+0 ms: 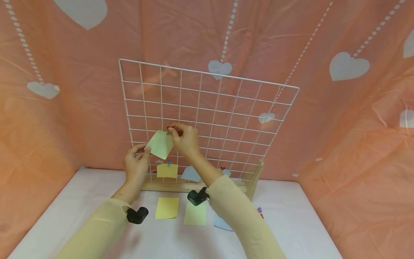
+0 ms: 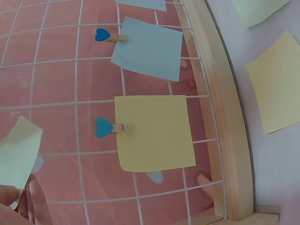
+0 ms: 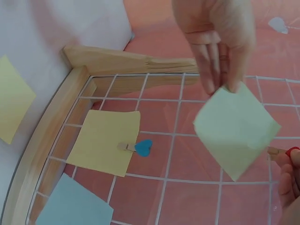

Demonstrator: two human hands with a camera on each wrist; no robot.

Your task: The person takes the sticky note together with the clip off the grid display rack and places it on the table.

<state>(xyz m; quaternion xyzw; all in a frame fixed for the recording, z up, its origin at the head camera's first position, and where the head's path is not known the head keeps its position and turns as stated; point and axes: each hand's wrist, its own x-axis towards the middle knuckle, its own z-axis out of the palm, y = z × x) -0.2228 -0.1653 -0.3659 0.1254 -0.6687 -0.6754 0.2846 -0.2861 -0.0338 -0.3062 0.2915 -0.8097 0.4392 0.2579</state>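
Note:
A pale green sticky note [image 1: 160,144] is pinched at one corner by my left hand [image 1: 136,163], in front of the lower left of a white wire grid [image 1: 210,108]. Between thumb and fingers my right hand [image 1: 187,139] holds a small wooden clothespin [image 3: 274,151] with a red heart, close to the note's upper edge. Whether the clothespin touches the note or a wire, I cannot tell. Lower on the grid hangs a yellow note [image 2: 157,136], held by a blue-heart clothespin [image 2: 104,127]. Beside it a light blue note [image 2: 150,49] hangs from another blue-heart clothespin [image 2: 103,35].
The grid stands in a wooden base [image 1: 174,187] on a white table [image 1: 97,183]. In front lie a yellow note [image 1: 167,208], a green note [image 1: 195,216] and a blue note [image 1: 222,223], the last partly behind my right sleeve. Small heart clothespins [image 1: 260,210] lie at the right.

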